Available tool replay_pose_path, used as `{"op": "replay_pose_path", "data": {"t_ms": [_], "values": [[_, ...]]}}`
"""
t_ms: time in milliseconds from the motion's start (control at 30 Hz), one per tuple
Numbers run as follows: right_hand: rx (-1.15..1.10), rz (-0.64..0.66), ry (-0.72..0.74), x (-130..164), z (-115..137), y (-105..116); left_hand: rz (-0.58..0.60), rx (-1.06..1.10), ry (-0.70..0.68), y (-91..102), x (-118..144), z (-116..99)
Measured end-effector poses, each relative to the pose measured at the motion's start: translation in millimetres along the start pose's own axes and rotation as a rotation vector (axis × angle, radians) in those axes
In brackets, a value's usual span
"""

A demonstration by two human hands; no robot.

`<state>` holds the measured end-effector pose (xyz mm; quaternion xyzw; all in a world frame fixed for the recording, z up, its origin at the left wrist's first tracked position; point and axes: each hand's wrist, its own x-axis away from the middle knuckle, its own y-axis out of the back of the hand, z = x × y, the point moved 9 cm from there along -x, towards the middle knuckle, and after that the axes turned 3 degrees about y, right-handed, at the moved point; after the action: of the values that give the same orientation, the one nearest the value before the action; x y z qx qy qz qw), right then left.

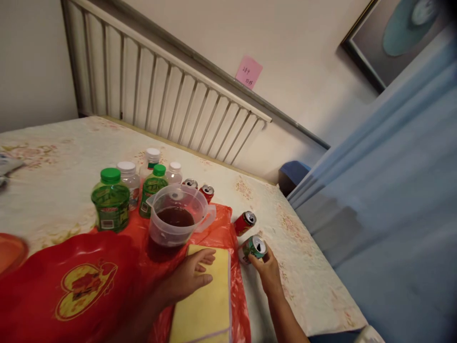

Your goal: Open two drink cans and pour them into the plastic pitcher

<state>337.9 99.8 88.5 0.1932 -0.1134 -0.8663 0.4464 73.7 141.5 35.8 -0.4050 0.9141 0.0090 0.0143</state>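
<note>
My right hand [268, 269] grips a green and white drink can [247, 251] with an opened top, at the right edge of the red plastic sheet. A red can [243, 224] stands just behind it. With fingers apart and nothing in them, my left hand [194, 274] is over a folded yellow cloth [210, 305]. Beyond that hand is a clear plastic measuring jug [167, 236] with dark brown liquid [175, 216] in it, its handle pointing right. Two more opened cans, one of them a red can [207, 192], stand partly hidden behind the jug.
Green bottles [110, 202] and clear jars with white lids [129, 181] stand left of the jug. A large red tray [43, 286] fills the lower left, beside an orange dish [10, 252]. The red plastic sheet [219, 228] lies on a floral tablecloth [303, 295]. A blue curtain [385, 190] hangs at right.
</note>
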Motion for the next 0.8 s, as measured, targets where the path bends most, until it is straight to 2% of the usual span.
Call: {"op": "replay_pose_path", "data": {"t_ms": [133, 467, 800], "values": [[0.021, -0.039, 0.029, -21.9, -15.7, 8.9, 0.003, -0.007, 0.026, -1.8, -1.2, 1.9], [0.111, -0.080, 0.033, -58.4, -51.5, 6.4, -0.005, 0.008, 0.041, -0.7, -0.6, 0.1], [0.145, -0.125, 0.046, -74.6, -53.1, 0.2, -0.004, 0.027, 0.057, -2.8, -4.5, 6.5]]}}
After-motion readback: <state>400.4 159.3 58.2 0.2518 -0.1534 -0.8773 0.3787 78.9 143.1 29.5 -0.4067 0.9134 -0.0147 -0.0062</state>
